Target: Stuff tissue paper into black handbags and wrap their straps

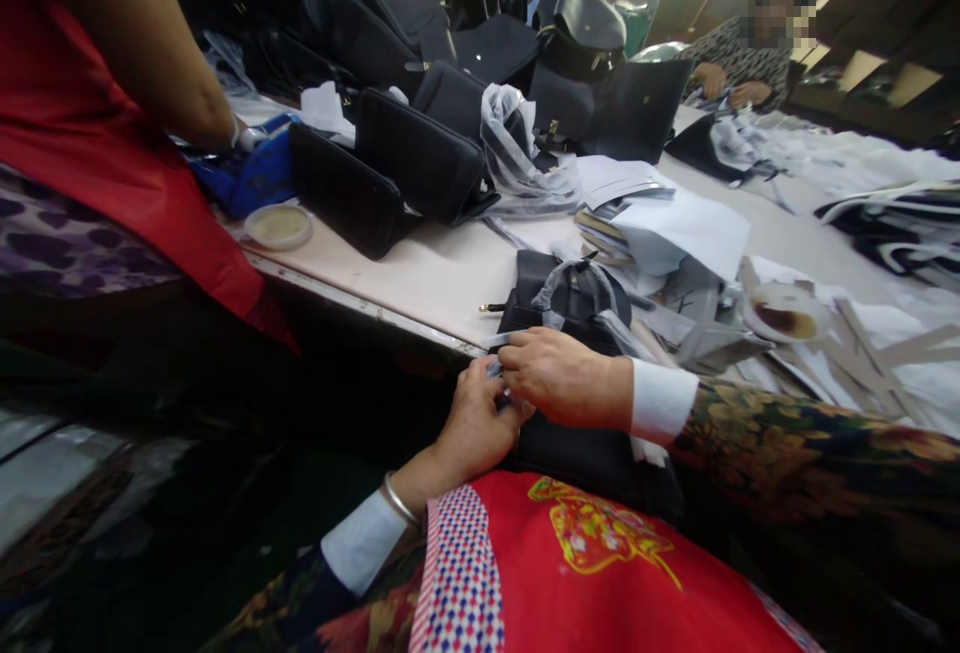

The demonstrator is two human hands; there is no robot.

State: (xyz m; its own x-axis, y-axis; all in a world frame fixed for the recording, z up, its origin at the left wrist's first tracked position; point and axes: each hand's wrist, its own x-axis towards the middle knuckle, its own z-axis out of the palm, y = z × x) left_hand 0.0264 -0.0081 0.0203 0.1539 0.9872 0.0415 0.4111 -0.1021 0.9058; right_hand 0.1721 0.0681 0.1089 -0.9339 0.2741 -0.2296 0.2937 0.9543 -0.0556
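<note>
Bag position: the black bag (529,278) sits at the near edge of the desk (442,295), directly ahead of the hands and slightly to their right. Its film-wrapped handle (602,291) arches upward beyond the knuckles of the right hand (566,378). A gold-tipped strap (491,308) projects from the bag's left side, pointing left along the desk.

Bag axis: the visible upper part is broader from left to right than from front to back. A black panel (581,458) extends below the hands toward the red apron (615,573); whether it is part of the same bag cannot be told, so the full long axis remains uncertain.

Hand position: the right hand is nearer to the handle and crosses in front of the bag from the right. The left hand (480,418) is lower, at the front left corner, just outside the desk edge.

Hand state: both hands are pinching a strip of translucent film (493,369), fingertips drawn together and touching or nearly so. Overlapping fingers conceal the exact grip.

Controlling relation, as judged: the pinch point lies at the bag's near left corner, on the person's side of the handle.
</note>
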